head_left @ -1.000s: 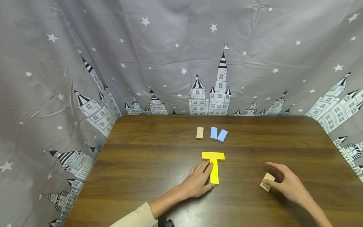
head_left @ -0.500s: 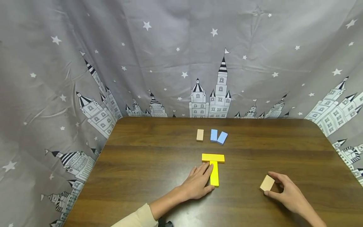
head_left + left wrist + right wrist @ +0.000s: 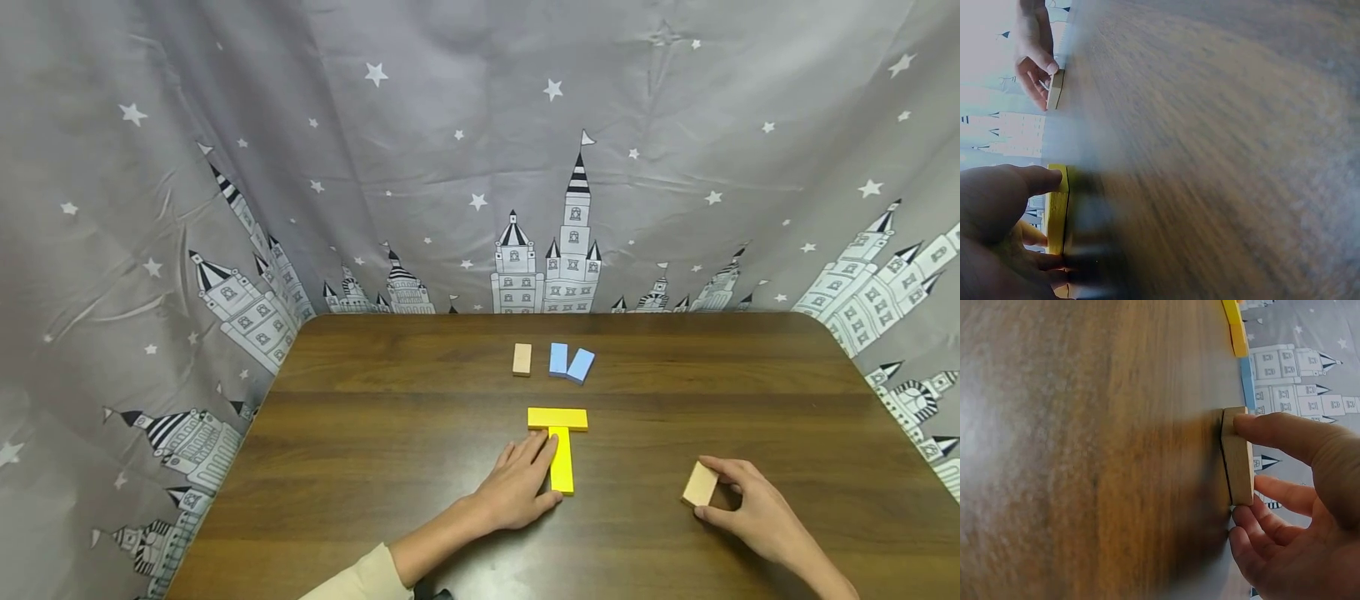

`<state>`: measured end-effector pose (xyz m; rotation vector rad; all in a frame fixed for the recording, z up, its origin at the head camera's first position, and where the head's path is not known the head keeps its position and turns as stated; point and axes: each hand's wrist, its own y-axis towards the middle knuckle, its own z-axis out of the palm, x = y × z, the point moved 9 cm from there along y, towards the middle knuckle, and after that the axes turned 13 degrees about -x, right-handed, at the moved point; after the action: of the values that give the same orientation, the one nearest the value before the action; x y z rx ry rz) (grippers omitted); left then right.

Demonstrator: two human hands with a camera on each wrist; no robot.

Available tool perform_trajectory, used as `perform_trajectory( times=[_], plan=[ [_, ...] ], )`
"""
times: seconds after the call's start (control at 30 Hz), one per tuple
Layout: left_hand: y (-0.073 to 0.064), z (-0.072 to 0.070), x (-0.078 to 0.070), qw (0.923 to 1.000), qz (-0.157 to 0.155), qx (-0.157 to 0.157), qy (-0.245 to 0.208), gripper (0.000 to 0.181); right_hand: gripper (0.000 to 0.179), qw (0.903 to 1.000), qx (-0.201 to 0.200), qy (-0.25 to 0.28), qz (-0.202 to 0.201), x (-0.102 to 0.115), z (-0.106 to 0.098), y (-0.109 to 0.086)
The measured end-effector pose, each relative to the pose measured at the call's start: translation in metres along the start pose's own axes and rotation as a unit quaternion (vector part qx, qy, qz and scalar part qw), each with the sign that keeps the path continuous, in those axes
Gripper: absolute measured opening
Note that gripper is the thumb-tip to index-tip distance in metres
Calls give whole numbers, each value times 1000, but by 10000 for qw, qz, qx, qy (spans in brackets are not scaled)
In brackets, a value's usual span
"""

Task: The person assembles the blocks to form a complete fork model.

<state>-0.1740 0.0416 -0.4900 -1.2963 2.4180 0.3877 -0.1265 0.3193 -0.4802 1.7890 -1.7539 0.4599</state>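
Two flat yellow blocks form a T on the table: a crossbar block (image 3: pixel 557 419) and a stem block (image 3: pixel 561 462). My left hand (image 3: pixel 517 483) lies beside the stem, its index fingertip on the stem's upper left and its thumb at the near end. In the left wrist view the extended thumb touches the yellow stem block's end. To the right, my right hand (image 3: pixel 757 508) pinches a plain wooden block (image 3: pixel 700 483) between thumb and fingers. The right wrist view shows that wooden block (image 3: pixel 1238 456) low against the tabletop, thumb on one end.
Behind the T lie another plain wooden block (image 3: pixel 522 359) and two light blue blocks, one straight (image 3: pixel 558 359) and one slanted (image 3: pixel 581 366). A grey curtain (image 3: pixel 450 167) printed with castles hangs behind the brown wooden table (image 3: pixel 360 467).
My right hand has brought its fingers onto the wooden block and now grips it at both ends. The left hand stays on the yellow stem block. The head view has shifted slightly.
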Motion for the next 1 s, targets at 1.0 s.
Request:
perform_trajectory(
  times=[1.0],
  plan=[
    [0,-1,0,9997,-186,48,-134,73,59,9805,300,1160,-1558,95,44,3]
  ],
)
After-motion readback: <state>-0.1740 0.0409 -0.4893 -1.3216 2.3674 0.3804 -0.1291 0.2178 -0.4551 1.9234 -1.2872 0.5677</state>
